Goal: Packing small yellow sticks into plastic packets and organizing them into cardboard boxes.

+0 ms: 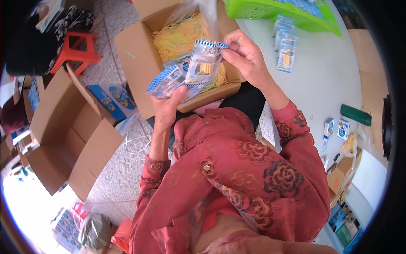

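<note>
My left hand (pixel 165 111) is closed around several blue-and-white plastic packets (pixel 165 84), thumb on top. My right hand (pixel 247 57) pinches the upper right corner of a flat packet (pixel 204 59) with a blue striped edge. Short yellow sticks show on the lower part of that packet, whose bottom overlaps the packets in my left hand. Both hands are above an open cardboard box (pixel 141 72) in front of me. Inside lies a heap of loose thin yellow sticks (pixel 177 38), with a clear plastic bag at its far side.
At right, a white table (pixel 313 91) bears a strip of packets (pixel 286 55), a green basket (pixel 258 9), a dark green cylinder (pixel 356 114) and small blue-and-white boxes (pixel 343 128). An empty cardboard box (pixel 72 144) and a red stool (pixel 78 51) stand on the floor at left.
</note>
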### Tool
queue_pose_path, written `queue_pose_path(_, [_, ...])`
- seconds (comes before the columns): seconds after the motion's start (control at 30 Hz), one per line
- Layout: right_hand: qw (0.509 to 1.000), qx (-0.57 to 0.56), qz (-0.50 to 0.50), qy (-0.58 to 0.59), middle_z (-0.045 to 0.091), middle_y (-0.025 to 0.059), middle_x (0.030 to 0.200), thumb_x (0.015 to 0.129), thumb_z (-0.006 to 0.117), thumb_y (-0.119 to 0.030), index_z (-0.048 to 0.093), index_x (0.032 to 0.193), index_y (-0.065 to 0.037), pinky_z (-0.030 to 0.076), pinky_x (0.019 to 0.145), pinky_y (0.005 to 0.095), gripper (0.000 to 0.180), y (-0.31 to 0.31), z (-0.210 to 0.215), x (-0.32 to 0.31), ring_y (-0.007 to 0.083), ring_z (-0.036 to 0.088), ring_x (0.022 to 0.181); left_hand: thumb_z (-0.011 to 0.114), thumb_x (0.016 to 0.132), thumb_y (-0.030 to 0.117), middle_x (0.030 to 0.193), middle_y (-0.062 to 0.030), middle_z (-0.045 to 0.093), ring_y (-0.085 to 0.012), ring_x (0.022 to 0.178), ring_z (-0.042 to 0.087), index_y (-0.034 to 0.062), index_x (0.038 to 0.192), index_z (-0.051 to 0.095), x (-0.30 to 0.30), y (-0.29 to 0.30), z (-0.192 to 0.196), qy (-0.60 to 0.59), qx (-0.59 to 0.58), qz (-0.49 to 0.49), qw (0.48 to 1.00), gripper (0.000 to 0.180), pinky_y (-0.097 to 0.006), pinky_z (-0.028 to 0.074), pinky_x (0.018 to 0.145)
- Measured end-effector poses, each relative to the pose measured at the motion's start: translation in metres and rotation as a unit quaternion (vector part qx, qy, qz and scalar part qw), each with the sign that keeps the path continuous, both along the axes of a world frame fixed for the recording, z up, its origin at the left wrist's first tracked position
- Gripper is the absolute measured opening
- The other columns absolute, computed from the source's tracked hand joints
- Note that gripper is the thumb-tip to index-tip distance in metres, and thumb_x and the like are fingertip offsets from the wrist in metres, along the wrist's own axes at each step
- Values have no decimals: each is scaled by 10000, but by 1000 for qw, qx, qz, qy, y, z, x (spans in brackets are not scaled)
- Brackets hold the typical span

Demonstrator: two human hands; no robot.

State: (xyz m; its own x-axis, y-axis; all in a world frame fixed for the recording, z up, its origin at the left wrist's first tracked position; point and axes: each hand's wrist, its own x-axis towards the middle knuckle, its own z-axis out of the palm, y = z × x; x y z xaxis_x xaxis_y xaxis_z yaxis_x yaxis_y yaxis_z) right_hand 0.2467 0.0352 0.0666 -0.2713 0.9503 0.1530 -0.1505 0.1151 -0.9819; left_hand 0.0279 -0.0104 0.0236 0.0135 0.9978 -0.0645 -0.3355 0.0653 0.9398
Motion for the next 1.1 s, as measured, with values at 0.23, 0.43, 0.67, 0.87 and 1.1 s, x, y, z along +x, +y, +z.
queue_pose_path(0.23, [979,26,-174,-102,589,40,802,869,488,-46,452,1010,-50,437,686,218,146,-14,-6,95,76,523,735,684,742,74,900,-41,600,-109,787,564,2,1004,562,2,1,-3,0,-27,36,999,297,-254,463,716])
queue_pose_path(0.43, [940,-37,-299,-159,595,36,812,873,487,-72,458,997,-60,431,667,219,128,-36,-24,172,67,508,738,685,742,75,891,-32,599,-94,775,557,8,1001,564,14,5,-6,4,-43,1,999,293,-236,458,699])
queue_pose_path(0.67, [843,8,-407,-353,594,70,883,829,554,-124,495,1007,-31,446,678,269,210,-30,-56,183,144,535,724,672,744,42,888,-25,605,-82,770,555,7,988,575,24,2,-1,54,-32,-21,998,265,-221,452,673])
queue_pose_path(0.87, [883,117,-287,-353,578,52,878,779,613,-103,536,1003,-62,454,659,255,240,-22,-5,86,132,542,723,675,734,21,857,-15,619,-65,746,561,1,946,606,32,1,5,37,-36,-38,998,224,-198,457,672])
queue_pose_path(1.1, [965,91,-10,-246,575,47,734,708,709,-180,538,897,-40,437,568,249,290,-17,0,-24,117,519,615,647,740,-13,875,-25,627,-81,785,576,-19,957,606,27,-4,7,61,0,-42,997,221,-222,474,719])
